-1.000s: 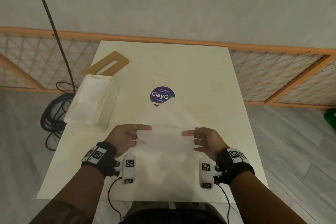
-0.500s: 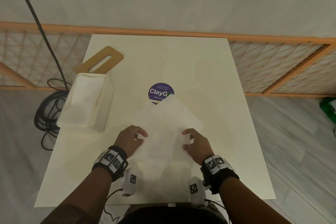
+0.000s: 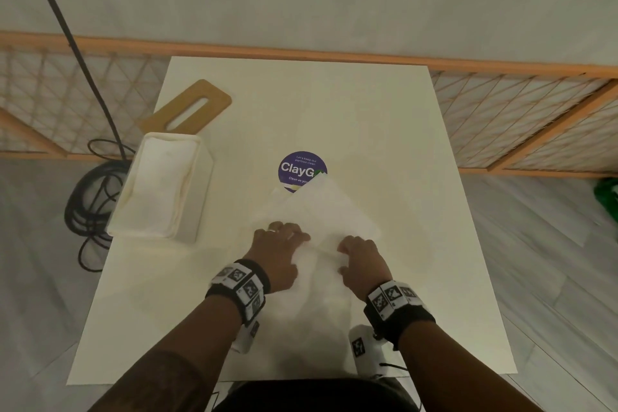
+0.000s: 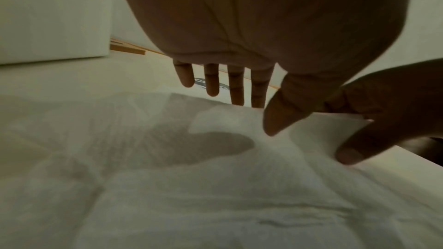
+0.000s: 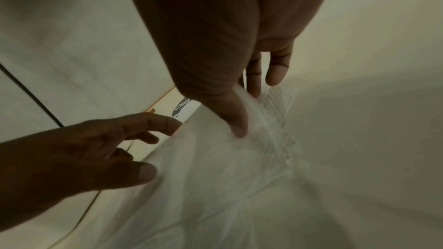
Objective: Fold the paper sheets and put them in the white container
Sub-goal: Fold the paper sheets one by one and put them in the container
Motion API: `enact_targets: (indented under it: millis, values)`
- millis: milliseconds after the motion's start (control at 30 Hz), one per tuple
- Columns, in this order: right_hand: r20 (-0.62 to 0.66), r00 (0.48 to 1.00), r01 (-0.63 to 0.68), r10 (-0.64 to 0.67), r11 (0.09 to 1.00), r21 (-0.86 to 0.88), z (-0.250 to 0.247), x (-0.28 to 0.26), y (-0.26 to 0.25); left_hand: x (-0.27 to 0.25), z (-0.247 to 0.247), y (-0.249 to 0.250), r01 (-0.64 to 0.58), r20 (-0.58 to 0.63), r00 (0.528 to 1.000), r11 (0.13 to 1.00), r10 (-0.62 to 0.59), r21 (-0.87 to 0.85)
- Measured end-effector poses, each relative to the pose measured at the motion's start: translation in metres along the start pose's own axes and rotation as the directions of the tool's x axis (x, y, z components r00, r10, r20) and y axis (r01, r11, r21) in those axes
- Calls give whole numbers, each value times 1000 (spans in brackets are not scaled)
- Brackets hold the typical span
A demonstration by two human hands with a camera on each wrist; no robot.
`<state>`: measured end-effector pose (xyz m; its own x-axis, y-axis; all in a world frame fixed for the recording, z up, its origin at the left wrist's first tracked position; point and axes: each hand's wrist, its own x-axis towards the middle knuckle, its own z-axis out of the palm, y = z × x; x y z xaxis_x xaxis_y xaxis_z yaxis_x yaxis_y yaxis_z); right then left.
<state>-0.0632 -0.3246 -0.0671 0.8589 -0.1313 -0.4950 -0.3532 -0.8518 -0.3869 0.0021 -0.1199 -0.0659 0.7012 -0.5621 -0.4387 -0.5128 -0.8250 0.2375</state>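
A thin white paper sheet [image 3: 331, 211] lies on the table [image 3: 334, 110], partly folded, its far corner over a purple sticker [image 3: 297, 164]. My left hand [image 3: 294, 239] rests on its left part with straight fingers, which the left wrist view [image 4: 263, 118] confirms. My right hand [image 3: 347, 252] pinches a raised flap of the sheet, thumb [image 5: 237, 128] on top and fingers behind it. The white container [image 3: 200, 197] stands to the left with folded sheets [image 3: 160, 187] inside.
A wooden lid [image 3: 187, 107] with a slot lies behind the container. A black cable [image 3: 87, 197] coils on the floor left of the table. A wooden lattice barrier [image 3: 501, 110] runs behind the table.
The sheet, held up between both hands a second ago, has come down onto the table. Both hands moved closer together over it, and the left hand now lies flat on it.
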Motion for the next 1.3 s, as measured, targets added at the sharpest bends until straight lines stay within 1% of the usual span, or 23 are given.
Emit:
enact_targets:
  millis: [100, 133, 200, 233, 267, 300, 367, 467, 533, 600, 667, 767, 900, 967, 1067, 1200, 1300]
  values:
    - [66, 997, -51, 43, 991, 127, -7, 4, 1, 8, 3, 9, -11, 39, 999, 998, 9, 54]
    - [55, 997, -70, 61, 982, 173, -11, 8, 2, 9, 2, 11, -8, 35, 999, 998, 6, 58]
    - [-59, 990, -107, 124, 966, 235, -19, 17, 4, 10, 1, 13, -13, 14, 1000, 997, 12, 81]
    - [-127, 980, -125, 156, 967, 220, -22, 23, 5, 9, 1, 14, -19, 4, 1000, 995, 19, 96]
    - [-164, 970, -150, 179, 973, 176, -24, 28, 6, 8, 1, 16, -26, -8, 1000, 994, 27, 106]
    - [-170, 966, -176, 196, 976, 125, -25, 32, 7, 8, 1, 17, -30, -15, 999, 994, 32, 107]
    - [-129, 963, -228, 236, 971, 76, -27, 39, 8, 5, 0, 21, -28, -18, 999, 995, 30, 98]
    - [-75, 959, -261, 273, 955, 142, -28, 50, 13, 3, 1, 23, -15, -3, 1000, 998, 16, 69]
    - [-79, 960, -249, 270, 946, 210, -31, 53, 15, 3, 3, 22, -5, 2, 1000, 1000, 5, 10]
    - [-110, 963, -213, 248, 941, 261, -36, 52, 15, 3, 4, 21, -1, -3, 1000, 1000, 0, -22]
    - [-166, 962, -153, 215, 934, 323, -43, 48, 14, 3, 3, 21, -7, 1, 1000, 1000, 7, 9]
    - [-227, 957, -82, 182, 917, 390, -53, 41, 13, 3, 2, 22, -23, 30, 999, 994, 21, 103]
    - [-230, 961, -29, 154, 883, 468, -66, 38, 12, 3, 0, 22, 5, 54, 999, 999, -7, 42]
    - [-244, 956, -19, 161, 867, 498, -74, 37, 10, 5, -3, 21, 12, 79, 997, 1000, -14, 22]
    - [-294, 939, -11, 180, 868, 497, -85, 36, 9, 8, -5, 21, 13, 123, 992, 999, -17, 37]
    - [-395, 903, 55, 172, 863, 502, -98, 37, 9, 11, -8, 23, 18, 167, 986, 997, -29, 70]
    - [-411, 896, 38, 169, 892, 450, -105, 42, 12, 15, -8, 24, 37, 170, 984, 996, -51, 86]
